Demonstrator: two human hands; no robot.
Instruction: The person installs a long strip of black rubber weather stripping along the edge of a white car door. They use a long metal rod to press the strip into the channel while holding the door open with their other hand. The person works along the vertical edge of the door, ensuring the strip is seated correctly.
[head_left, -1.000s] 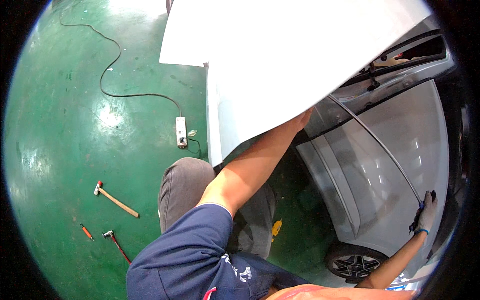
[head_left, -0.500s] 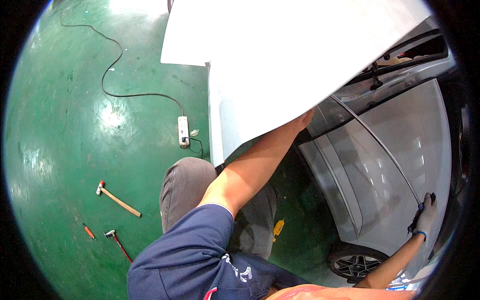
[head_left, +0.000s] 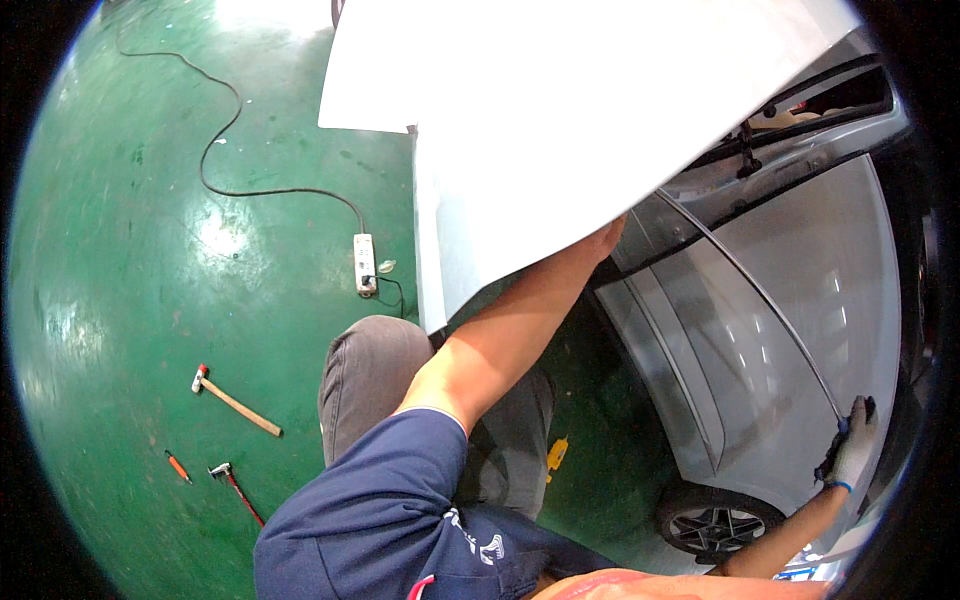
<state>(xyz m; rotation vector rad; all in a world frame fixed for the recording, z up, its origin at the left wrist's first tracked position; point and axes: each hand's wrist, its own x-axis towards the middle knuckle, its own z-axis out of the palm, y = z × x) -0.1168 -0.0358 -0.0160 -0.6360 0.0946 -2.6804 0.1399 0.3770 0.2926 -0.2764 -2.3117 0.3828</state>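
Note:
My right hand (head_left: 853,442), in a grey and dark work glove with a blue cuff, is closed round the lower end of a long, thin metal rod (head_left: 755,285). The rod slopes up and leftward, its upper end passing out of sight behind a large pale car panel (head_left: 520,140). My bare left forearm (head_left: 510,320) reaches up to that panel's lower edge. Only the wrist side of my left hand (head_left: 610,238) shows there; the panel hides its fingers. Beside the rod is the grey car body (head_left: 790,290).
On the green floor at left lie a wooden-handled hammer (head_left: 237,402), a smaller red-handled hammer (head_left: 238,490) and an orange tool (head_left: 178,466). A power strip (head_left: 364,265) trails a dark cable (head_left: 240,110). A yellow object (head_left: 557,454) lies near my leg; a car wheel (head_left: 715,525) is lower right.
My right hand has moved slightly down, and the lower end of the rod has gone with it. My left arm has stayed almost where it was.

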